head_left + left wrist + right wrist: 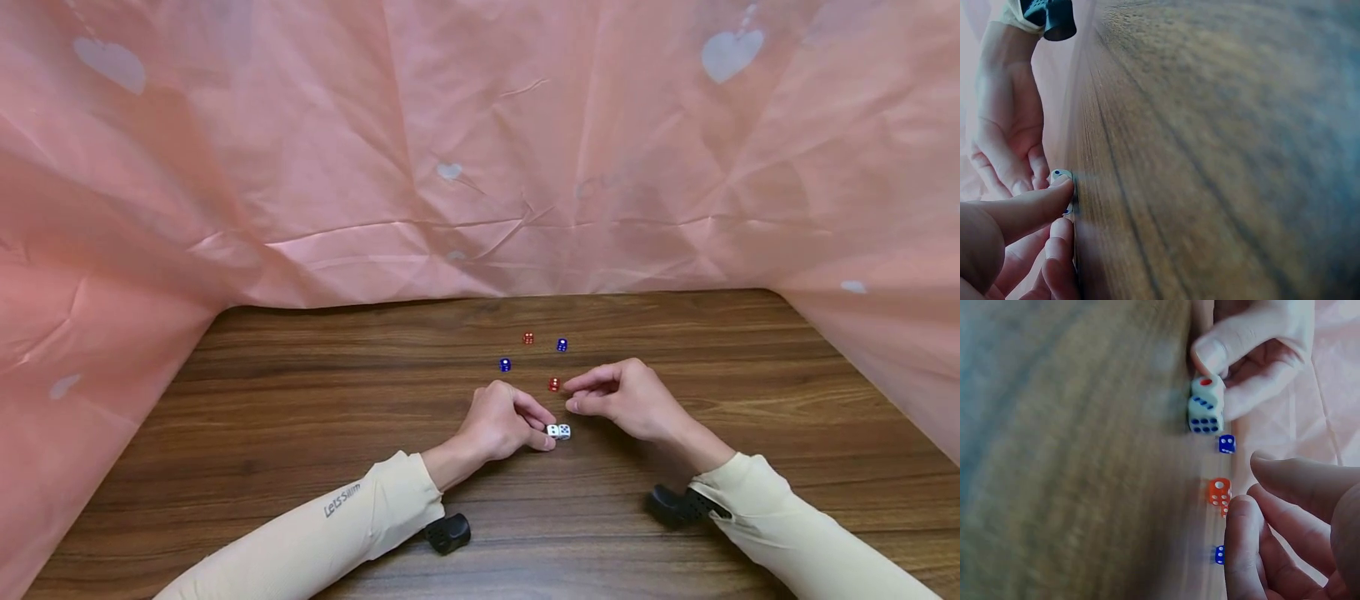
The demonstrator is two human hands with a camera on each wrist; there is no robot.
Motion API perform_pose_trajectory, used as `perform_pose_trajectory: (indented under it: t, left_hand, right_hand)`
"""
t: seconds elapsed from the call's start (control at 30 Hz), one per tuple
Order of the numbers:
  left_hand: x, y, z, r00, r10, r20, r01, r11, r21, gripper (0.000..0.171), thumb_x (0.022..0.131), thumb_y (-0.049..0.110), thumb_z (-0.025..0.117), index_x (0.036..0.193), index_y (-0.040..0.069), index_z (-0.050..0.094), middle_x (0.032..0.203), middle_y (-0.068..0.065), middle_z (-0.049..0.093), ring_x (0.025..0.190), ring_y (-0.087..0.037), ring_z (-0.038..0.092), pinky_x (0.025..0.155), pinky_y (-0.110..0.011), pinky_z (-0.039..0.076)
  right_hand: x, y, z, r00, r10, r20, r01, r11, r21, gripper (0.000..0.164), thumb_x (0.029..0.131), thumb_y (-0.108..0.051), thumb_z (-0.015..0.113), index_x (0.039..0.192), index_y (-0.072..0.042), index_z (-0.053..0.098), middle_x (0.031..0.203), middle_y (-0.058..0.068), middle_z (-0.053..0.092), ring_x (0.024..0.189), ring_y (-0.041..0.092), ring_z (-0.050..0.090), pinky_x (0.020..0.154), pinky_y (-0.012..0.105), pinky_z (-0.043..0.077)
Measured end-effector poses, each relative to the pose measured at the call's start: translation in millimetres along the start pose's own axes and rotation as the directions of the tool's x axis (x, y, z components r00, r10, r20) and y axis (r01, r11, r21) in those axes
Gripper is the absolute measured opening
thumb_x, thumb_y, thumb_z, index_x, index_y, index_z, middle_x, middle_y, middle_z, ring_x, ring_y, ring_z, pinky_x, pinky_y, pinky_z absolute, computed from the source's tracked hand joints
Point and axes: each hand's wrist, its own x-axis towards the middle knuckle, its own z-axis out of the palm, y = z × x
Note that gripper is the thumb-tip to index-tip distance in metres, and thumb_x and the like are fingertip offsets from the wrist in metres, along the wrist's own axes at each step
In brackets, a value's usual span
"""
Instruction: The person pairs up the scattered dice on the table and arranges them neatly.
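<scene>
Hazy wrist views, blurry tabletop [1222,156]

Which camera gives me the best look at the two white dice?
The right wrist view: the white dice look largest there, with clear spots. The head view shows both from above, but small, at the fingertips of the left hand. In the left wrist view, that hand's thumb hides much of them.

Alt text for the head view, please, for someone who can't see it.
The left hand pinches one of two side-by-side white dice on a wooden table; the right hand, holding nothing, is beside a red die. Another red die and two blue dice lie farther back.
</scene>
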Motion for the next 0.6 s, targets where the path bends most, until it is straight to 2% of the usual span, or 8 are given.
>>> perform_pose_trajectory:
  t: [0.3, 0.6]
  left_hand:
    - [-0.1, 0.7, 0.8, 1.0, -0.009, 0.004, 0.009, 1.0, -0.015, 0.02, 0.07, 0.017, 0.1, 0.084, 0.021, 0.087, 0.075, 0.009, 0.08, 0.073, 0.004, 0.066, 0.069, -0.019, 0.049]
    - [0.4, 1.2, 0.9, 1.0, -0.012, 0.008, 0.012, 1.0, -0.016, 0.019, 0.07, 0.017, 0.1, 0.084, 0.02, 0.087, 0.075, 0.008, 0.081, 0.074, 0.004, 0.066, 0.071, -0.019, 0.048]
  right_hand:
    - [16.0, 2.3, -1.8, 0.999, 0.007, -0.047, -0.008, 0.999, -0.037, 0.022, 0.088, -0.026, 0.087, 0.107, -0.014, 0.084, 0.091, -0.001, 0.083, 0.085, 0.009, 0.072, 0.075, 0.023, 0.052]
    - [29.0, 7.3, 4.0, 0.999, 0.022, -0.044, -0.026, 0.996, -0.081, 0.023, 0.087, -0.027, 0.087, 0.106, -0.016, 0.084, 0.09, -0.002, 0.083, 0.082, 0.007, 0.071, 0.076, 0.027, 0.051]
